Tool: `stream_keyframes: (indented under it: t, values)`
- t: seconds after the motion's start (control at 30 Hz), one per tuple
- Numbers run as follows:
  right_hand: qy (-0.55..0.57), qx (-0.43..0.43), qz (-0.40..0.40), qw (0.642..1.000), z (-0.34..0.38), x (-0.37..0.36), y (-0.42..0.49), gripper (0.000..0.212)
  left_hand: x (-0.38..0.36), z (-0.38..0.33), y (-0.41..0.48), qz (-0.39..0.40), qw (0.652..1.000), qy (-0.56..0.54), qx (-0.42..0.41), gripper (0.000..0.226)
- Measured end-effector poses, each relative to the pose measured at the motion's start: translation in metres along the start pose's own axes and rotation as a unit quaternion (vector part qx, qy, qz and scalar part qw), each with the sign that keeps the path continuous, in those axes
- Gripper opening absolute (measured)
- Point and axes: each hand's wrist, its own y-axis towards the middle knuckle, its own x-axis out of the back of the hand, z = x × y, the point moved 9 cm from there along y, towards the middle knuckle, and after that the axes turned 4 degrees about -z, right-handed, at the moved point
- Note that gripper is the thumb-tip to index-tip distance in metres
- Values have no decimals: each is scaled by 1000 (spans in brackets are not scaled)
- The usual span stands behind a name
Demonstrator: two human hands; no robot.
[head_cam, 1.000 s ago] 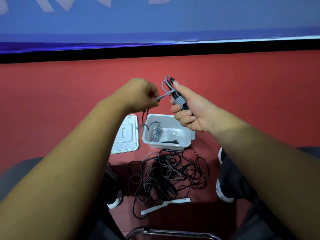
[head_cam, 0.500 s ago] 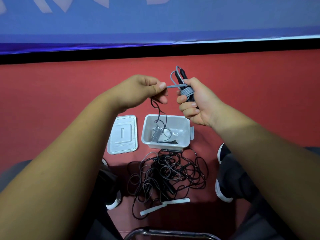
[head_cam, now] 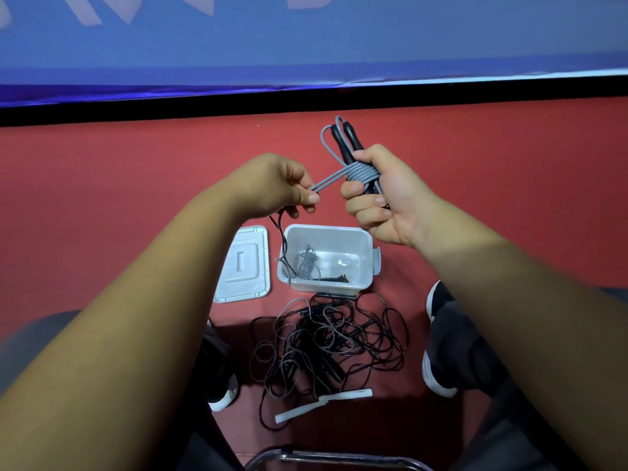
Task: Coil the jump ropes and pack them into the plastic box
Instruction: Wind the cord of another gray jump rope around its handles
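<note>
I am clamping my right hand (head_cam: 380,198) round the two black handles (head_cam: 342,141) of the grey rubber-cord jump rope (head_cam: 362,172), turns bunched under my thumb; my left hand (head_cam: 272,188) is pinching the doubled cord at 9 o'clock of the bundle, pulling it taut; the tail is hanging toward the clear rectangular plastic box (head_cam: 368,263) at 6 o'clock. I am judging the cord light, limp and springy, likely to unwind if slackened; the stiff handles are the place to hold. Counting: one rope in hand; one small grey coiled bundle (head_cam: 307,265) in the box; one flat white lid (head_cam: 243,266) at its 9 o'clock; one tangled pile of dark cords (head_cam: 326,341) at its 6 o'clock, ropes uncountable; two white handles (head_cam: 323,401).
</note>
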Motion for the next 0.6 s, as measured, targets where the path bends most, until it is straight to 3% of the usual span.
stream_keyframes:
  t: [0.27,0.37,0.5,0.6]
  values:
    - [-32,-99,100,990,-20,-13,-13,39,2,14,3,-17,1000,8,19,10]
    - [-45,-144,155,976,-30,-15,-18,74,-4,12,2,3,1000,-4,7,6]
    - [-48,-200,286,936,-47,-32,-31,81,-14,-4,-4,37,998,-31,-40,28]
    - [-27,-244,361,900,-59,-43,-43,75,-22,-21,-13,65,994,-20,-85,9]
